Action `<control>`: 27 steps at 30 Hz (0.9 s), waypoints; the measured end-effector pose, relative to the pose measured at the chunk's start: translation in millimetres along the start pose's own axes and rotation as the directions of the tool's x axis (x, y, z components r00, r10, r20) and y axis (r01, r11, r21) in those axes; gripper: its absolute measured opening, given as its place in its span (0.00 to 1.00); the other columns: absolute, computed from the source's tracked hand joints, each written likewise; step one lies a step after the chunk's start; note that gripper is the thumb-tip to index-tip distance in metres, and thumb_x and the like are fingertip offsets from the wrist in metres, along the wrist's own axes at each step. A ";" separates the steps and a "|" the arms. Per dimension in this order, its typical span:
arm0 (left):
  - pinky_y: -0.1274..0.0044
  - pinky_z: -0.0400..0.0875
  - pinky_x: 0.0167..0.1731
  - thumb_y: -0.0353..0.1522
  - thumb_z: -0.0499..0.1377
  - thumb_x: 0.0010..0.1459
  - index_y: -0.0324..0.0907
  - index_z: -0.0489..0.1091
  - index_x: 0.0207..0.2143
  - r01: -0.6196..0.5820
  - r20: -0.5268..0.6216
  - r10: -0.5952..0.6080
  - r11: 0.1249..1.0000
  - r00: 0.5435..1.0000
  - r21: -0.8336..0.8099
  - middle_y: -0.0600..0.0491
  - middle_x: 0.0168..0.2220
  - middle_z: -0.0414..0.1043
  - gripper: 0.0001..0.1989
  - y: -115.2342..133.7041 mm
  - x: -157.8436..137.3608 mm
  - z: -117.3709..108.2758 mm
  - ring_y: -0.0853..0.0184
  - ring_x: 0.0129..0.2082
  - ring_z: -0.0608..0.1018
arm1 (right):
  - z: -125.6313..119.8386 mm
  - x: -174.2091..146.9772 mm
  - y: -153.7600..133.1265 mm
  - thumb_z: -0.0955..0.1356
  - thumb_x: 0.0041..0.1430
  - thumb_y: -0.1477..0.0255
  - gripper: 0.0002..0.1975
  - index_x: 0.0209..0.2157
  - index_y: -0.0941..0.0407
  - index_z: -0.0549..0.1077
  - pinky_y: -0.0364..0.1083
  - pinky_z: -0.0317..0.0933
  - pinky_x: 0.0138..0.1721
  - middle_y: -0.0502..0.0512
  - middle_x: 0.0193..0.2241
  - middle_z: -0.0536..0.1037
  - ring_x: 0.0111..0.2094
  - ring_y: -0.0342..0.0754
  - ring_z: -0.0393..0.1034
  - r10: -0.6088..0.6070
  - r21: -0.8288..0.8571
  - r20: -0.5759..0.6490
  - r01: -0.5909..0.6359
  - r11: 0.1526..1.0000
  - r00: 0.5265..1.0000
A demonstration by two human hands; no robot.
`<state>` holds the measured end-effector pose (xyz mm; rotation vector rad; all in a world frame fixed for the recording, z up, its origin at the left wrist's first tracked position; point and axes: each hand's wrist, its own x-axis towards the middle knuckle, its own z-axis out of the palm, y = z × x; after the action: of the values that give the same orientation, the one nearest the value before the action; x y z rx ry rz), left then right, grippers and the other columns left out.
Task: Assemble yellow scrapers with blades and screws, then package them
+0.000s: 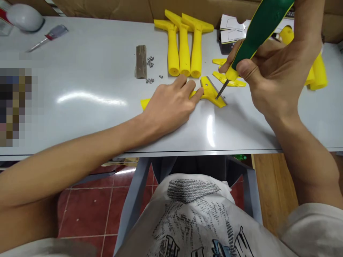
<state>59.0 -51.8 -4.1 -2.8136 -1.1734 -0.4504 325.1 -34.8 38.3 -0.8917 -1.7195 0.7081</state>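
Note:
A yellow scraper [210,93] with a T-shaped head lies on the table, a thin metal edge showing along its head. My left hand [171,103] presses down over its handle, fingers wrapped round it. In my right hand [278,78] is a green screwdriver [261,30] with a yellow collar, held at a slant. Its tip touches the near end of the scraper's head, where a screw seems to sit. Beside the head lie loose yellow head pieces [229,80], partly behind the right hand. Small screws [150,62] lie in clusters left of my left hand's fingers.
Three yellow scraper bodies [184,46] lie together at the back. A brownish rectangular bundle [141,61] is beside the screws. White boxes [233,35] and more yellow handles [319,73] are at right. Another screwdriver [56,32] and a white rounded object [25,17] are at left.

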 end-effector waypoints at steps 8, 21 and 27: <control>0.59 0.77 0.39 0.25 0.47 0.84 0.36 0.81 0.72 0.075 0.152 -0.092 0.991 0.984 0.113 0.30 0.54 0.84 0.27 25.9 -1.6 -16.9 0.38 0.60 0.83 | 10.3 -8.7 -22.0 0.83 0.73 0.53 0.36 0.73 0.52 0.76 0.58 0.89 0.61 0.52 0.42 0.83 0.48 0.52 0.87 0.057 -0.104 -0.125 -0.071 0.992 0.990; 0.59 0.84 0.47 0.34 0.53 0.86 0.47 0.82 0.70 -0.021 0.026 0.020 0.999 0.999 0.048 0.38 0.52 0.86 0.22 -2.2 -3.2 -4.0 0.44 0.57 0.86 | -5.7 -7.1 -4.5 0.81 0.73 0.41 0.48 0.80 0.50 0.65 0.59 0.87 0.65 0.48 0.54 0.86 0.53 0.50 0.88 0.014 0.024 0.137 -0.017 1.000 0.991; 0.60 0.83 0.47 0.32 0.54 0.86 0.46 0.83 0.66 0.002 0.033 -0.005 0.997 0.999 0.078 0.40 0.51 0.86 0.20 3.2 -1.6 -4.8 0.46 0.55 0.88 | 1.8 9.0 43.0 0.83 0.54 0.36 0.57 0.71 0.45 0.55 0.60 0.89 0.48 0.44 0.41 0.86 0.42 0.56 0.88 -0.149 0.271 -0.021 0.149 0.951 0.989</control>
<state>59.0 -56.0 0.2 -2.7633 -1.1749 -0.3514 331.4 -3.7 7.9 -0.5656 -1.6210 0.8187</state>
